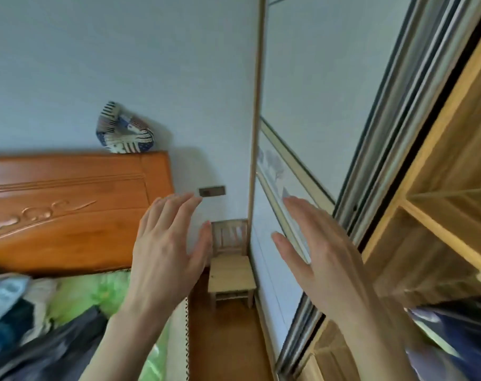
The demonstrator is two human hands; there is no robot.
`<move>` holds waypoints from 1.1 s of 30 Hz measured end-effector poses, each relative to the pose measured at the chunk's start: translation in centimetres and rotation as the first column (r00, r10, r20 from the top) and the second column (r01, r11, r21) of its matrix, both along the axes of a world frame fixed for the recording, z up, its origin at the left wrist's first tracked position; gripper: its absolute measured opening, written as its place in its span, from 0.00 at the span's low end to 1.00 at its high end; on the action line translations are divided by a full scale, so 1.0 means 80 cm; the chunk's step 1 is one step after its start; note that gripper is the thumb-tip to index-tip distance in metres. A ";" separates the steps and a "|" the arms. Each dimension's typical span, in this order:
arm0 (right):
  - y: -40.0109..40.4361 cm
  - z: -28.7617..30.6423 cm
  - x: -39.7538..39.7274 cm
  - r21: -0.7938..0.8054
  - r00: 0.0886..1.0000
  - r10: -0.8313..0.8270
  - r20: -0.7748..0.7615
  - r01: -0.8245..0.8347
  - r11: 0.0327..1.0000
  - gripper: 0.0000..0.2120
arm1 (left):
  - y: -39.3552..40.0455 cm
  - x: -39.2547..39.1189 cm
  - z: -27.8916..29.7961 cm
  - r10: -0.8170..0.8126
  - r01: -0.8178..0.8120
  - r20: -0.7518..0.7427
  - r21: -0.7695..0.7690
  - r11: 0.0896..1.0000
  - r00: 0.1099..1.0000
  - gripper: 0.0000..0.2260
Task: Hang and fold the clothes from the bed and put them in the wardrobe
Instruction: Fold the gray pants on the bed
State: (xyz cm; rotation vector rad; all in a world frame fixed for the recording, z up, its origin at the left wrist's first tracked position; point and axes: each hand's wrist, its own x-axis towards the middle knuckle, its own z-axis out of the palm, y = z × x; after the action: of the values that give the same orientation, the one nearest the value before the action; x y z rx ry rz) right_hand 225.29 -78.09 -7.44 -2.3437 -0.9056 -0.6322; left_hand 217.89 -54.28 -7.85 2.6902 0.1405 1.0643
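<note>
My left hand and my right hand are both raised in front of me with fingers spread and straight, holding nothing. A heap of clothes in dark, blue and white cloth lies on the bed at the lower left, over a green cover. The wardrobe stands at the right, its wooden shelves showing past the pale sliding door. Dark blue cloth shows inside the wardrobe at the lower right, blurred.
An orange wooden headboard backs the bed, with a patchwork cloth bundle on top of it. A small wooden chair stands in the corner between bed and wardrobe. A narrow strip of wooden floor runs between them.
</note>
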 end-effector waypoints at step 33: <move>0.562 -0.143 -0.032 -0.110 0.357 0.909 -0.216 -0.934 0.341 0.31 | 0.229 -0.266 -0.164 0.967 -0.975 -0.154 -0.123 0.186 0.204 0.20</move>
State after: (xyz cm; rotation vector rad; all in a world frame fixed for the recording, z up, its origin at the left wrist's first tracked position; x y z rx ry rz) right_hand 222.74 -33.12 -18.87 -1.5118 -2.0777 0.1291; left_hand 196.60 -35.97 -20.94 2.1867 2.1263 1.0821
